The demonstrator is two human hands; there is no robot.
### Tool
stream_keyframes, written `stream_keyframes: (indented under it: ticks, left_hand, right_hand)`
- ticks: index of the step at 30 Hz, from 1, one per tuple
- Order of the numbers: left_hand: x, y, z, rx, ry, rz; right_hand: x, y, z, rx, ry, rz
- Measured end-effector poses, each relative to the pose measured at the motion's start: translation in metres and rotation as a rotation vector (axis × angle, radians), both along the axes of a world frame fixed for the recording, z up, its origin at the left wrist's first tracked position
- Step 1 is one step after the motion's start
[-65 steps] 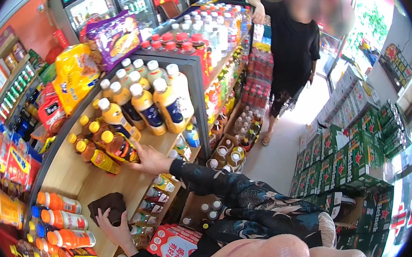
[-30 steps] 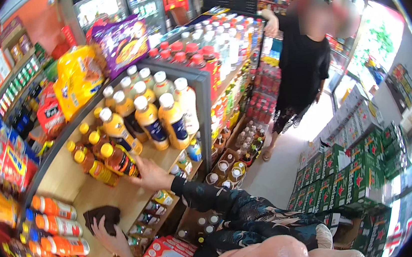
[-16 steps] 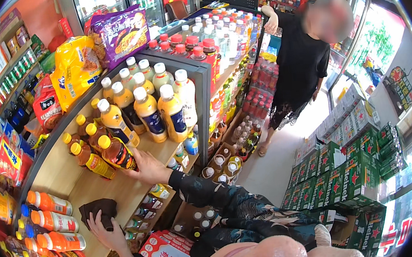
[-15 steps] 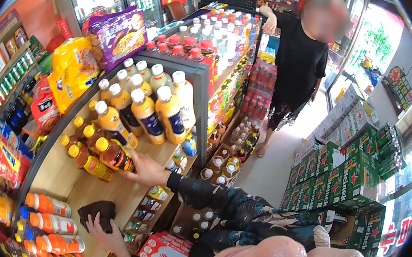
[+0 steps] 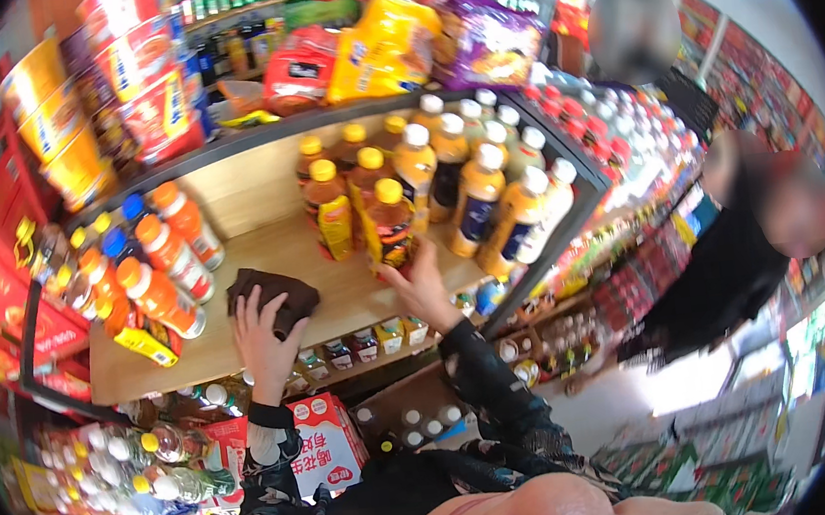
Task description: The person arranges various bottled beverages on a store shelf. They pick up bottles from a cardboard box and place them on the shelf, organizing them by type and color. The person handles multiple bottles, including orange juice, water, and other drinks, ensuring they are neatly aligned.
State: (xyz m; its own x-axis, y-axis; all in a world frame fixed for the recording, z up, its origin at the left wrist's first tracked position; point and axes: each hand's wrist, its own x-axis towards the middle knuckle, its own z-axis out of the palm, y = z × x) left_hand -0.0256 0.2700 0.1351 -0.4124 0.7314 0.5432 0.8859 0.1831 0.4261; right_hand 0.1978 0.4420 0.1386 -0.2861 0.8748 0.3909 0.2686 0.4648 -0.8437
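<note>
Laying the left hand (image 5: 265, 338), with fingers spread, on a dark brown cloth (image 5: 283, 293) atop the wooden shelf (image 5: 347, 286); impossible to tell whether gripping it. Grasping a yellow-capped bottle (image 5: 392, 229) low down with the right hand (image 5: 424, 291). With more yellow-capped bottles (image 5: 332, 216) beyond and left of the right hand, white-capped bottles (image 5: 477, 205) to its right, and orange-capped bottles (image 5: 169, 253) left of the left hand.

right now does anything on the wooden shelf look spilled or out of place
The crumpled dark cloth under the left fingers stands out, lying bunched among drink bottles; no spill shows.
</note>
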Motion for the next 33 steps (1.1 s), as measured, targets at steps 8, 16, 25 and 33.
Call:
stream_keyframes:
  ticks: [8, 16, 25, 33]
  left_hand:
    - [-0.007, -0.005, 0.001, 0.063, -0.013, -0.015]
    - [-0.007, 0.001, -0.005, 0.063, -0.035, -0.011]
    - [-0.011, 0.000, -0.007, 0.034, 0.026, -0.045]
    - [-0.014, 0.005, -0.011, 0.061, -0.006, -0.007]
  right_hand:
    - [0.013, -0.021, 0.077, 0.302, -0.428, 0.522]
    - [0.032, 0.014, 0.192, 0.677, 0.002, 0.259]
    - [0.042, -0.038, 0.079, 0.271, -0.163, 0.478]
    - [0.022, -0.050, -0.012, 0.468, -0.135, 0.342]
